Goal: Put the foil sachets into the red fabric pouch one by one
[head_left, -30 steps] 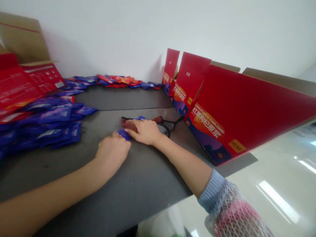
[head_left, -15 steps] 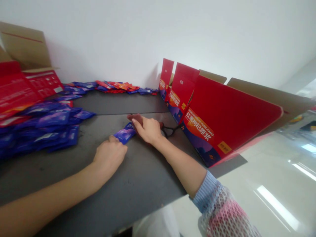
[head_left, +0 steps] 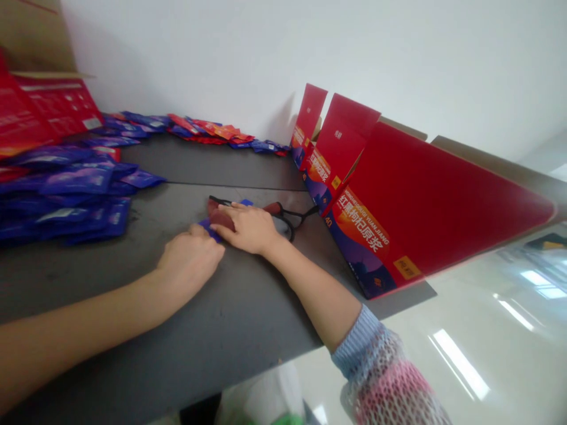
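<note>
On the dark grey table (head_left: 248, 319) my left hand (head_left: 188, 262) is curled with its fingers closed on the near end of a purple sachet (head_left: 206, 226). My right hand (head_left: 248, 227) presses down on a red-handled black tool (head_left: 283, 215) lying over the same sachet, whose far corner shows beyond the fingers. Most of the sachet is hidden under both hands.
A heap of purple sachets (head_left: 71, 198) lies at the left, and a row of red and purple sachets (head_left: 199, 128) runs along the wall. Open red cartons (head_left: 398, 218) stand at the right. Flat red cartons (head_left: 39, 112) lean at the far left. The table edge runs close at right.
The sachet, in plain sight between my hands half a second ago, is covered again. My right hand has come back down onto the tool. The view has shifted slightly.
</note>
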`<state>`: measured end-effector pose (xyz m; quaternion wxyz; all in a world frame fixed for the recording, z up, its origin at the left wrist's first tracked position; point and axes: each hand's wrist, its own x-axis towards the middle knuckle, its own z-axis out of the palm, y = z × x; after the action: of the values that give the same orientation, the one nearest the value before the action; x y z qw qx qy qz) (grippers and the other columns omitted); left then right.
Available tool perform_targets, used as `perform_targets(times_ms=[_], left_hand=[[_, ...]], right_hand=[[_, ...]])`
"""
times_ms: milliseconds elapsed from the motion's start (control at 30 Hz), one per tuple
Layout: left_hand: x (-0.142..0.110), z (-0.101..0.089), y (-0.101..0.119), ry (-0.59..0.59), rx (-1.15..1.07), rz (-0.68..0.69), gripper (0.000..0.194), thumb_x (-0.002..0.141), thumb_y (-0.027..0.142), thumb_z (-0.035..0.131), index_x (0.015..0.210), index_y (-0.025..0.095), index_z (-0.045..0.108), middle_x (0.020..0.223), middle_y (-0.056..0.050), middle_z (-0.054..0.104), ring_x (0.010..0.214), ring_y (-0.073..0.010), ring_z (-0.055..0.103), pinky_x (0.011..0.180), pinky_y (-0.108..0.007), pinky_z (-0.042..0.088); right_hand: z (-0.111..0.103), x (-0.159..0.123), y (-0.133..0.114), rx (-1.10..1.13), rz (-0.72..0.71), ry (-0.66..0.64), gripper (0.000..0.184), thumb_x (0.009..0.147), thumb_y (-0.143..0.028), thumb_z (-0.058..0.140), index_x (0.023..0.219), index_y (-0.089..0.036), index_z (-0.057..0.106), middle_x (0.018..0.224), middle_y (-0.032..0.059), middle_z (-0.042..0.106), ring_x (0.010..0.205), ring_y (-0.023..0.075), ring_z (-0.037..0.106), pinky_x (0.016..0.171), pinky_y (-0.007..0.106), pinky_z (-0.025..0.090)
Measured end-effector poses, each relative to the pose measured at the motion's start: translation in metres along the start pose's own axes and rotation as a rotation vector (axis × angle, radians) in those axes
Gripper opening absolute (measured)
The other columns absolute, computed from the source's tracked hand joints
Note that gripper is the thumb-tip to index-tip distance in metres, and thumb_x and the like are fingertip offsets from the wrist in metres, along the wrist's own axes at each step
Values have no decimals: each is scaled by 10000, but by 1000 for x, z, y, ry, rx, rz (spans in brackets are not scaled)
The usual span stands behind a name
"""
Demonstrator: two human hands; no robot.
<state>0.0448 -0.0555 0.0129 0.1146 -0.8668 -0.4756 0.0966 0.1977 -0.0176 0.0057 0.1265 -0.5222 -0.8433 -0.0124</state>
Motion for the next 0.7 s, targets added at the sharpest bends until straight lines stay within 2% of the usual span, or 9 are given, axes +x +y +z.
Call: perform_targets(times_ms=[100, 233, 367, 467, 567, 700], left_hand=[[-1, 0, 1, -6, 9, 3, 451, 861, -24, 353, 919, 13, 799, 945, -301, 706, 788, -340, 701, 603, -390, 556], [-2, 1, 2, 20, 16, -12, 443, 852, -29, 362, 887, 10, 802, 931, -301, 704, 756, -328, 699, 586, -373, 550], [-2, 1, 2, 29, 31, -3, 429, 840, -36, 379, 879, 14, 803, 900, -287, 707, 786, -324, 692, 593, -359, 549], [-3, 0, 2, 25, 23, -2, 416, 840, -35, 390, 876, 14, 801, 900, -281, 705, 811, -322, 685, 594, -346, 541], [-3, 2, 1, 58, -6, -6, 404, 844, -31, 396, 850, 15, 797, 893, -280, 701, 807, -327, 680, 589, -351, 530], [-1, 8, 1, 151, -76, -46, 352, 829, -23, 442, 919, -14, 782, 860, -286, 703, 778, -323, 680, 603, -356, 531]], right_hand=[[1, 2, 7, -47, 98, 21, 610, 1006, -642, 345, 1397, -231, 568, 1363, 107, 660, 1275, 267, 605, 1033, 397, 486], [-2, 2, 16, -90, 320, -9, 609, 1028, -612, 284, 1304, -199, 637, 1212, 136, 730, 1137, 269, 680, 976, 376, 503], [-13, -2, 19, -15, 452, 23, 624, 1035, -612, 232, 1333, -220, 615, 1116, 127, 759, 1056, 285, 713, 902, 372, 514], [-25, -9, 12, 87, 411, 145, 589, 1054, -577, 192, 1387, -265, 565, 1155, 81, 757, 1096, 260, 703, 909, 337, 494], [-30, -16, -2, 154, 274, 223, 538, 1066, -537, 224, 1386, -265, 561, 1227, 50, 736, 1138, 221, 681, 940, 294, 468], [-18, -15, -15, 184, 42, 61, 483, 1051, -547, 328, 1337, -285, 615, 1261, 25, 724, 1178, 194, 660, 981, 281, 458]])
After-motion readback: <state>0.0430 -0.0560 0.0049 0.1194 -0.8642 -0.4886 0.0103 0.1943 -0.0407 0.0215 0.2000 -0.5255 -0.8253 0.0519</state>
